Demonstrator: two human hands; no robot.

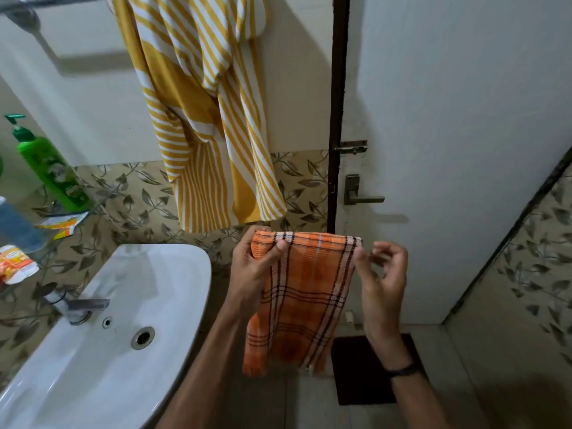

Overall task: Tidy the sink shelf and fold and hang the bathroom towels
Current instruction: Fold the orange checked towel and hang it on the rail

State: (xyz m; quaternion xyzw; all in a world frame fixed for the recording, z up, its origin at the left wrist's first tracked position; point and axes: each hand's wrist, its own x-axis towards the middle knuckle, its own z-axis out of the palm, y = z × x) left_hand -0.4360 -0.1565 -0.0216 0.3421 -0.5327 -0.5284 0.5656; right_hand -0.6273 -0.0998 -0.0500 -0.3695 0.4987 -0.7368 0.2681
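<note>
An orange checked towel [305, 292] hangs folded in front of me, its top edge level. My left hand [253, 267] pinches the top left corner of it between thumb and fingers. My right hand [382, 274] is at the top right corner, fingers spread and curled, its fingertips just touching the edge. A yellow and white striped towel [204, 119] hangs crumpled on the wall above. At the left, the glass sink shelf [93, 199] holds a green pump bottle [49, 168], a blue bottle [15, 224] and orange packets [62, 226].
A white washbasin [102, 329] with a tap [86, 305] is at the lower left. The white door [448, 150] with a handle [359, 193] and a bolt stands behind the towel. A dark mat [365, 373] lies on the floor.
</note>
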